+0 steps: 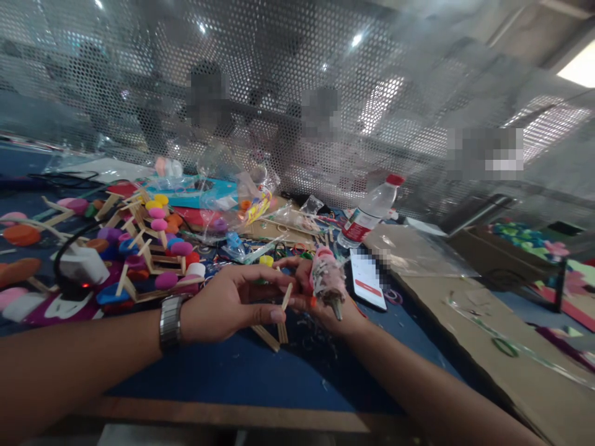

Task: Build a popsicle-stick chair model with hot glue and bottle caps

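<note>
My left hand (pixel 225 305), with a metal watch (pixel 170 322) on its wrist, pinches a short wooden stick (pixel 287 297) between thumb and fingers. Wrapped round a pink hot glue gun (pixel 329 280) is my right hand (pixel 325 314). Dried glue coats the gun's front, and its metal nozzle points back towards me. The fingers of both hands come close together near the stick; whether the right fingertips touch it I cannot tell. Below them, more wooden sticks (pixel 267 338) lie on the blue table (pixel 223 378).
Stick frames with coloured caps (pixel 162 260) crowd the left, beside a white plug adapter (pixel 86 265). Beyond my hands stand a water bottle (pixel 369 214) and a phone (pixel 367 282). Cardboard (pixel 465 334) covers the right side. A perforated metal screen (pixel 279 93) rises behind, with people beyond it.
</note>
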`<action>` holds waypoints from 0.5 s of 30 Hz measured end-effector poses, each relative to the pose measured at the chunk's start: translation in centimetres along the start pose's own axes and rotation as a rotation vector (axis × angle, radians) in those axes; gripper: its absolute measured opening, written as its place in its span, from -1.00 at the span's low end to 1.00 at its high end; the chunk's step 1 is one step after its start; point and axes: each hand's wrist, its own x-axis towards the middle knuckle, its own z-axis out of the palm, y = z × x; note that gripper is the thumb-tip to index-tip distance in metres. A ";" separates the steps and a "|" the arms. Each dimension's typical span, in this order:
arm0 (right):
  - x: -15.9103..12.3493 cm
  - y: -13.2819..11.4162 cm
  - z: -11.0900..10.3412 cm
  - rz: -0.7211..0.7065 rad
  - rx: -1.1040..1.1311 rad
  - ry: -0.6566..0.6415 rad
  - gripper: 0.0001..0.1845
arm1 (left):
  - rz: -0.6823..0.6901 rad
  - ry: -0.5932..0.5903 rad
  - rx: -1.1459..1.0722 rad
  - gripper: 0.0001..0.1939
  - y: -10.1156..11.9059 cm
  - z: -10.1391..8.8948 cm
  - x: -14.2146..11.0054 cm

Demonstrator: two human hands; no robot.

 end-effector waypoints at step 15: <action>-0.3 0.2 -0.1 -0.225 -0.247 0.164 -0.62 | 0.037 0.132 0.309 -0.56 0.1 -0.3 0.0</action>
